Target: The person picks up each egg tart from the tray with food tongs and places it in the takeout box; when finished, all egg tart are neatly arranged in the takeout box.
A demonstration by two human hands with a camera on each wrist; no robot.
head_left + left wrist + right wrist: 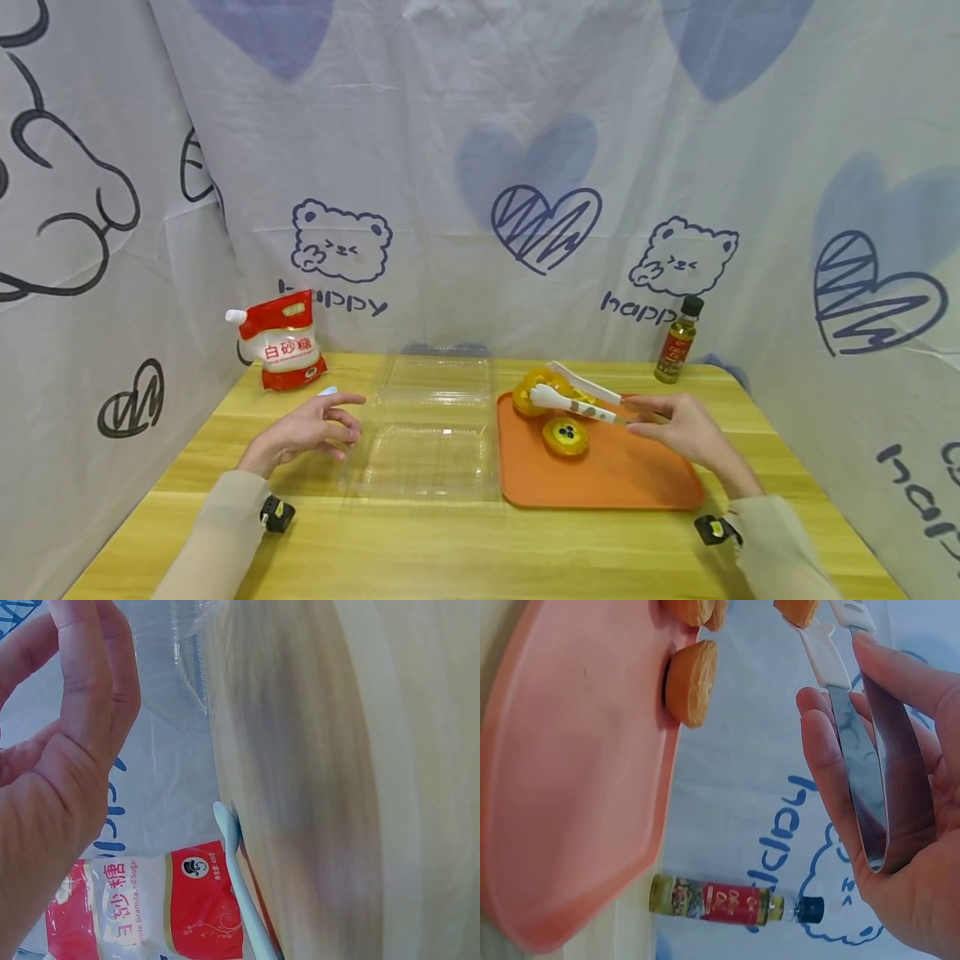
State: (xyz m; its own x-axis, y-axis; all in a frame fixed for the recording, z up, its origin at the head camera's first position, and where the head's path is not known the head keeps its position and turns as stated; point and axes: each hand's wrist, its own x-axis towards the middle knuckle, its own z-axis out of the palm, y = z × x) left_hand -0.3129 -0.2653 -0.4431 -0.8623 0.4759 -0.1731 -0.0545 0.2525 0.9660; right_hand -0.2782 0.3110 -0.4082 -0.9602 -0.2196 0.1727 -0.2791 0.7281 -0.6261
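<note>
My right hand [678, 425] holds metal tongs with white tips [573, 406] over the orange tray [622, 479]. In the right wrist view, a tart [799, 610] shows at the tongs' tips, cut off by the frame edge, and the thumb and fingers press the metal arms [900, 765]. A tart topped with dark berries [566, 436] sits on the tray in front of the tips. More yellow tarts [527, 402] lie behind it, partly covered by the tongs. My left hand [318, 427], fingers loosely bent and holding nothing, hovers left of a clear plastic clamshell box [427, 467] with its lid raised.
At the back left stands a red and white bag of sugar [288, 346]. A pale blue spoon [244, 889] lies near it, mostly hidden behind the left hand in the head view. A small oil bottle [677, 342] stands at the back right, beyond the tray. Printed cloth surrounds the wooden table [420, 554].
</note>
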